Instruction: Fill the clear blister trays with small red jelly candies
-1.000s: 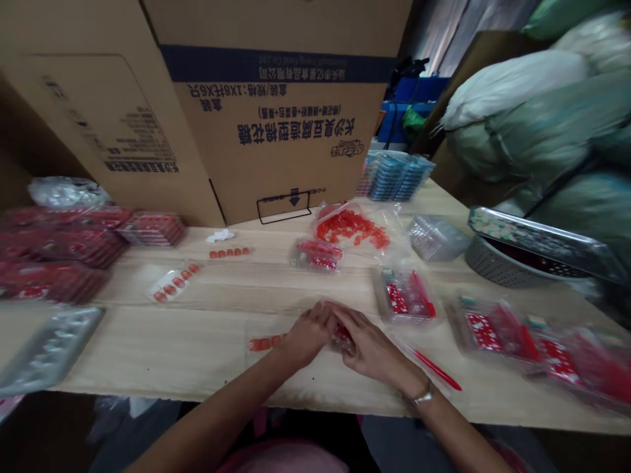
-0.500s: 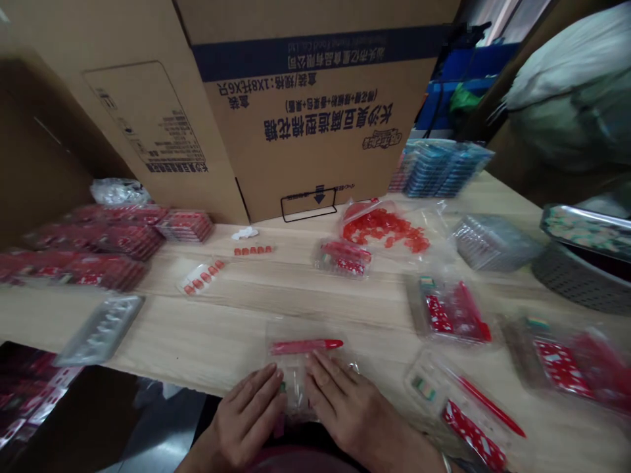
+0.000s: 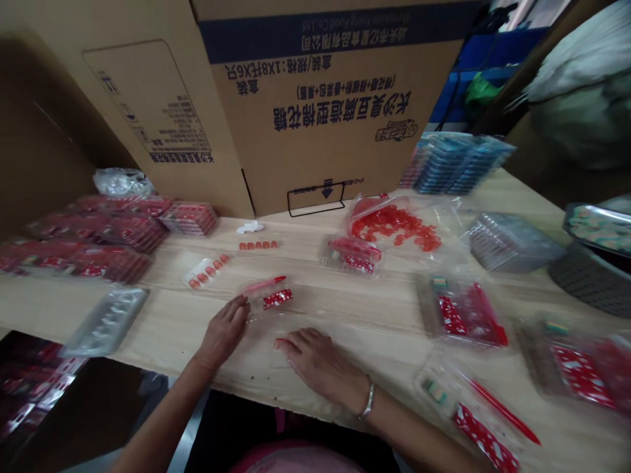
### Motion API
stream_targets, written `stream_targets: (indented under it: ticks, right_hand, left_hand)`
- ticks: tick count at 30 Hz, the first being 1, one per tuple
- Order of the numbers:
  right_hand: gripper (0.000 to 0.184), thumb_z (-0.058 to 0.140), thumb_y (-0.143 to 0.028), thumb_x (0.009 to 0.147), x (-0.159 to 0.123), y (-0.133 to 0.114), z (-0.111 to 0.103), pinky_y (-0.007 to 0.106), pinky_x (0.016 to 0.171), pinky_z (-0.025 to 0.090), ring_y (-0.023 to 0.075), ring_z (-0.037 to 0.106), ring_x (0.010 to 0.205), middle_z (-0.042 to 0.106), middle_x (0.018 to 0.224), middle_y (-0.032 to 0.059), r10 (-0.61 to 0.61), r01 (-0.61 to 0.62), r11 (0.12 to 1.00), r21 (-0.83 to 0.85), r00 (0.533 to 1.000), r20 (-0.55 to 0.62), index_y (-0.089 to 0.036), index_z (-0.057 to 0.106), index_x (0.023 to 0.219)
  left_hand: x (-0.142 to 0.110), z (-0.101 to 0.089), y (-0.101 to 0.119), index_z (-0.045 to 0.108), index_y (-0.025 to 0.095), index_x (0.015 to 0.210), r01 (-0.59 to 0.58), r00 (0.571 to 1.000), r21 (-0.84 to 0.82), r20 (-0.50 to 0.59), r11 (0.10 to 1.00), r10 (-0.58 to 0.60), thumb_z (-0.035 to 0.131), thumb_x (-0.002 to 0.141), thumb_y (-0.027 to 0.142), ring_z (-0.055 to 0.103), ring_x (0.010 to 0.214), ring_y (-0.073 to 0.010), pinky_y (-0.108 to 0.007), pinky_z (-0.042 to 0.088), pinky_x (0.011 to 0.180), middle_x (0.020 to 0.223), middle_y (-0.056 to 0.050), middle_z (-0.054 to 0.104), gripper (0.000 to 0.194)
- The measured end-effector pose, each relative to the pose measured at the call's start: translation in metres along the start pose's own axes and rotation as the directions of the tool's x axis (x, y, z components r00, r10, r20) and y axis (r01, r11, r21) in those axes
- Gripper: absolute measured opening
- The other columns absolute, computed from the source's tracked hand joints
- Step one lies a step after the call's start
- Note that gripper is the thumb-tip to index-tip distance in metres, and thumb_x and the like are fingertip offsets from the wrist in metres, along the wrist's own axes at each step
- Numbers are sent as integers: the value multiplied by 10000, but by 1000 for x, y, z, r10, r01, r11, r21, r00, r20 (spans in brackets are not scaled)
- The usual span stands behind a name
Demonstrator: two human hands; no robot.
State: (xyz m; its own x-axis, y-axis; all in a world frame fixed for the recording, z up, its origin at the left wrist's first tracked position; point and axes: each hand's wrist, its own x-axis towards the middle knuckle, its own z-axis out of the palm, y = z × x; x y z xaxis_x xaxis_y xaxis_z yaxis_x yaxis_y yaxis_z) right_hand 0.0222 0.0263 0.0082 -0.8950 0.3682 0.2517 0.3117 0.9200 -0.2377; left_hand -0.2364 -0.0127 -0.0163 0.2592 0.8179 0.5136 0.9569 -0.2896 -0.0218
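A small clear plastic packet (image 3: 266,299) lies on the wooden table (image 3: 374,368), holding a thin red stick and a red-and-white patterned strip. My left hand (image 3: 224,332) rests beside it, fingertips at its left edge, holding nothing. My right hand (image 3: 315,358) lies flat on the wood just below the packet, with its fingers apart and a bangle on the wrist. A row of small red pieces (image 3: 258,245) and a clear tray of red pieces (image 3: 206,272) sit farther off, beyond my left hand.
A large printed cardboard carton (image 3: 315,98) stands at the table's back. Stacked red packs (image 3: 116,240) fill the left side, beside a silver tray (image 3: 105,322). A bag of red pieces (image 3: 397,223), blue stacks (image 3: 456,163), more filled packets (image 3: 461,310) and a grey basket (image 3: 594,279) lie right.
My hands have moved apart and let go of the packet, which now lies farther forward and left on the table. The whole view has shifted as my head turned.
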Motion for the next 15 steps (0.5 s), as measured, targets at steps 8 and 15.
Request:
stream_targets:
  ticks: [8, 15]
  right_hand:
    - [83, 526, -193, 922, 19, 0, 10, 331, 739, 447, 193, 553, 818, 605, 880, 43, 63, -64, 998, 2, 996, 57, -181, 595, 879]
    - [65, 574, -86, 834, 48, -36, 25, 373, 703, 475, 243, 565, 813, 624, 894, 125, 12, 12, 989, -145, 986, 167, -93, 628, 869]
  left_hand:
    - [-7, -12, 16, 535, 156, 1073, 66, 977, -219, 211, 974, -18, 487, 804, 143, 538, 1196, -245, -389, 518, 947, 1218, -142, 593, 274]
    - [-16, -10, 21, 491, 156, 1154, 145, 972, -329, 221, 933, -73, 469, 777, 98, 457, 1278, -248, -422, 466, 1000, 1335, -147, 512, 383]
